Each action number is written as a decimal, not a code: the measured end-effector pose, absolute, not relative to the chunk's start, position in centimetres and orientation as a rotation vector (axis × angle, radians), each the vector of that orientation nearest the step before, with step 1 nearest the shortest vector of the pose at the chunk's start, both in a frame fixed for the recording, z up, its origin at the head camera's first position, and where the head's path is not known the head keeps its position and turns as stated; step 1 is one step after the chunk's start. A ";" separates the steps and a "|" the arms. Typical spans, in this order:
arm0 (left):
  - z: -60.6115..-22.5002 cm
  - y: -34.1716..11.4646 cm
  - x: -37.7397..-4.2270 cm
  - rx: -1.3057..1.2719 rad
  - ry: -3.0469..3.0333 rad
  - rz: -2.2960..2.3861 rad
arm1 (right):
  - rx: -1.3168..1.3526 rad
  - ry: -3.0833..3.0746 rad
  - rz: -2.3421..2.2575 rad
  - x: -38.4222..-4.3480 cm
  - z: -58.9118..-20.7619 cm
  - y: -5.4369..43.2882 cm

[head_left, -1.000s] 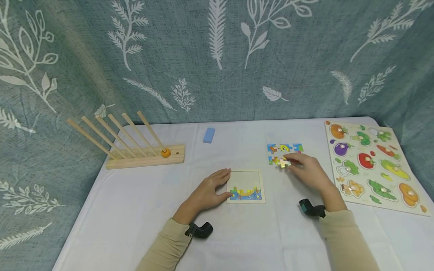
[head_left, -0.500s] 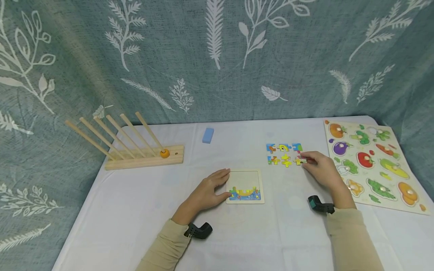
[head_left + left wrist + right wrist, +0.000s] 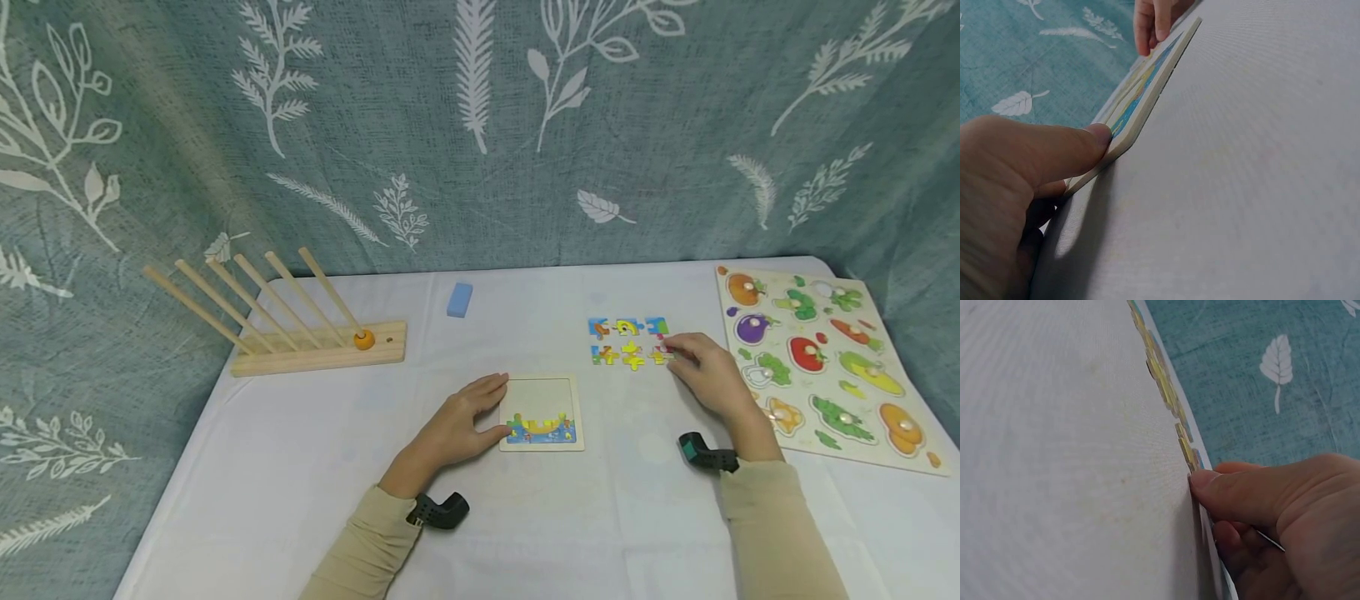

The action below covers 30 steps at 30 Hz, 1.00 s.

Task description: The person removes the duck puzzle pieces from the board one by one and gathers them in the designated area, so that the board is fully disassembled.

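My left hand [image 3: 463, 425] holds the left side of a small wooden puzzle tray [image 3: 579, 412]. The thumb lies over the tray's rim, as the left wrist view shows, and the fingers reach its upper left corner. Joined pieces with a blue and yellow picture [image 3: 543, 427] fill the lower part of the tray. To the tray's upper right, several loose jigsaw pieces [image 3: 627, 327] lie in two rows. At the right end of the nearer row, my right hand [image 3: 708, 372] pinches a jigsaw piece [image 3: 659, 356] between thumb and fingers, close over the cloth.
A vegetable peg puzzle board [image 3: 817, 400] lies at the right, close beside the right forearm. At the back left stands a wooden rack [image 3: 318, 358] with several tall pegs and an orange bead [image 3: 363, 339]. A blue block [image 3: 460, 300] lies near the back edge.
My right hand has moved right from the middle of the nearer row, leaving a yellow piece there, to the piece at the row's right end. The left hand and tray have stayed put.
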<state>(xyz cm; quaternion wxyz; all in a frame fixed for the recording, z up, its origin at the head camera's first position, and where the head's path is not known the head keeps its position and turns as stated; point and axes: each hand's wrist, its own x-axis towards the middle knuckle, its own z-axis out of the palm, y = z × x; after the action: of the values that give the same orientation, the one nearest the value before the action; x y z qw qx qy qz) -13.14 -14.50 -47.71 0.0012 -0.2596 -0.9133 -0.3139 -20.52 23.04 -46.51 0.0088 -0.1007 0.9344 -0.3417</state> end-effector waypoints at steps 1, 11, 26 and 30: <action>-47.7 -14.5 -13.1 -0.814 -2.868 -0.986 | -0.305 2.917 -1.069 -20.5 -46.5 23.0; -47.8 -14.6 -13.1 -0.816 -2.866 -0.980 | -0.275 2.863 -1.119 -20.4 -45.8 22.3; -47.9 -14.7 -13.2 -0.841 -2.845 -0.975 | -0.778 2.638 -1.174 -18.1 -44.0 15.1; -47.9 -14.6 -13.1 -0.845 -2.843 -0.972 | -0.905 2.522 -1.147 -16.9 -43.8 12.9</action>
<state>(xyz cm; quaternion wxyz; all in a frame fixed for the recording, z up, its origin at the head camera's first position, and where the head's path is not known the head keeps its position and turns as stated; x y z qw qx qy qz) -13.10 -14.63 -47.86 0.0102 -0.2706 -0.9109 -0.3114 -16.87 12.90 -43.83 0.1133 -0.3085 0.8597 -0.3911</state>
